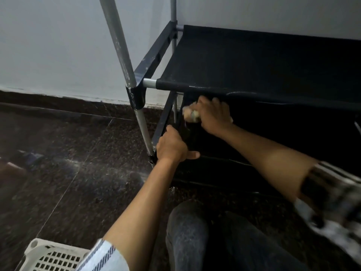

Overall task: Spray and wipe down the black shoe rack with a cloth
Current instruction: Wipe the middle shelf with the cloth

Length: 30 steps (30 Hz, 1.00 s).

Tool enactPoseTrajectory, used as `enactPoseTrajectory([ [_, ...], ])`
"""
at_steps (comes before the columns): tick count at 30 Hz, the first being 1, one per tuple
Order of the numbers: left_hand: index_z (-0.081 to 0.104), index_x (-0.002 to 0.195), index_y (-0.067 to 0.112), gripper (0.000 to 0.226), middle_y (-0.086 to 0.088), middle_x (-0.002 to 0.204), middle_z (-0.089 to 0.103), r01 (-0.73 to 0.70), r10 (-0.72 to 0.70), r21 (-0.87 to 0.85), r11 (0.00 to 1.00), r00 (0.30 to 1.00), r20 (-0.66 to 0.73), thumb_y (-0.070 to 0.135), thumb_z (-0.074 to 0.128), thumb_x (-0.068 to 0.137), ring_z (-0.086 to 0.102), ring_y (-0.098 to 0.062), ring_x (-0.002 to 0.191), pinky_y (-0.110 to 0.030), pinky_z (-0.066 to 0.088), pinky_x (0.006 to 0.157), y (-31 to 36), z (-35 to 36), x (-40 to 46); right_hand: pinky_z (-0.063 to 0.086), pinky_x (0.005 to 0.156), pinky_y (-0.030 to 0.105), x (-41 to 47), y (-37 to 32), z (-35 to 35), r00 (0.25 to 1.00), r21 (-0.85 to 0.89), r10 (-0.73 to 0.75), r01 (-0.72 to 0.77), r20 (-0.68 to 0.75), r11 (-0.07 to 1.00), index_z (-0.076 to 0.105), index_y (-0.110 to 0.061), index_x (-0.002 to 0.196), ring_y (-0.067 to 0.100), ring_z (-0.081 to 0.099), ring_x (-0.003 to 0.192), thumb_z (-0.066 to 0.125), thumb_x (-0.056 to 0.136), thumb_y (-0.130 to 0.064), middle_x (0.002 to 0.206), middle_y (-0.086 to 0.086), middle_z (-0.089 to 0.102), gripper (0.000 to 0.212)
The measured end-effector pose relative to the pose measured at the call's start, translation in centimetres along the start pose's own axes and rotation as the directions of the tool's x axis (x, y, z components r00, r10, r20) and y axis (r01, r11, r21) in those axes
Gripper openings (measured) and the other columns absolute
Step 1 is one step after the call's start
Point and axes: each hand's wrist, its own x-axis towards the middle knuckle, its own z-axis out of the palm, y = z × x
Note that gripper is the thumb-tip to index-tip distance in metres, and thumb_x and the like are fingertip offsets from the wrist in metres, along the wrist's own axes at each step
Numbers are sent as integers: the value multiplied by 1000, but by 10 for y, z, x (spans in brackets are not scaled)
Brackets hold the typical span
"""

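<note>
Standing against the pale wall, the black shoe rack [254, 61] shows taut fabric shelves on scuffed grey poles. Left hand [172, 147] grips its lower corner frame; right hand [213, 114] clenches a crumpled cloth [192, 114] under the upper shelf.

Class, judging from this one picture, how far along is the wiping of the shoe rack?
Done: cannot be judged; white specks still mark the side bar. In hand: the right hand rubs a cloth under the upper shelf, while the left hand grips the rack's front corner. Left: the specked bars.
</note>
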Motion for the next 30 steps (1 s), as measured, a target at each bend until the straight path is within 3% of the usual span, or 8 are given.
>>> enactPoseTrajectory([
  [3,34,128,7,91,-12,131,49,5,-5,-13,1000,1000,-4,23,89,57,43,-32,126,-46,38,104,-1,-1,2,36,70,36,26,-2,2,980,111,199,-196,-19,974,61,-34,117,27,55,110,52,84,-40,118,-1,57,35],
  [6,35,126,9,90,-11,131,49,-5,5,-18,1000,1000,-1,25,90,57,44,-31,125,-46,39,102,-4,-1,0,39,81,35,5,-7,-13,990,25,-9,6,143,1000,56,-39,126,28,52,116,51,91,-35,127,1,56,36],
  [8,33,132,10,96,-9,133,49,-26,26,-29,999,1000,-7,26,90,56,43,-30,127,-45,39,103,-5,1,0,39,84,33,-29,-4,-36,939,148,-157,116,306,982,54,-38,127,26,52,115,52,91,-28,124,-1,56,38],
  [12,34,136,7,96,-8,135,47,-43,43,7,999,999,-3,27,88,60,42,-28,127,-43,38,105,-3,2,-2,32,64,24,-74,-1,-35,910,246,-279,207,307,947,50,-44,127,11,42,96,59,86,-13,113,-16,49,53],
  [19,36,135,9,92,-9,135,47,-56,56,68,996,998,11,30,87,62,42,-28,129,-42,36,106,-5,1,2,36,76,37,-20,-20,-5,999,91,-48,48,1,995,56,-37,125,25,47,107,56,89,-21,119,-4,53,39],
  [22,38,132,8,91,-9,133,48,-54,53,56,997,998,23,29,89,59,43,-30,127,-45,37,105,-5,1,4,41,81,40,19,-15,7,991,180,135,-131,-9,975,60,-35,116,28,54,108,52,89,-33,117,1,60,28],
  [25,42,127,9,86,-9,129,52,-49,47,54,997,998,39,29,89,58,46,-29,124,-45,39,103,-7,1,5,43,78,37,28,-5,7,883,453,469,-408,-24,793,62,-31,110,29,57,109,50,77,-60,118,2,62,45],
  [30,43,126,9,86,-9,129,52,-49,47,54,997,998,39,32,89,58,47,-30,123,-45,39,103,-9,1,6,43,84,41,6,42,3,756,477,652,-553,-57,683,58,-21,120,34,54,115,46,75,-61,125,8,59,61],
])
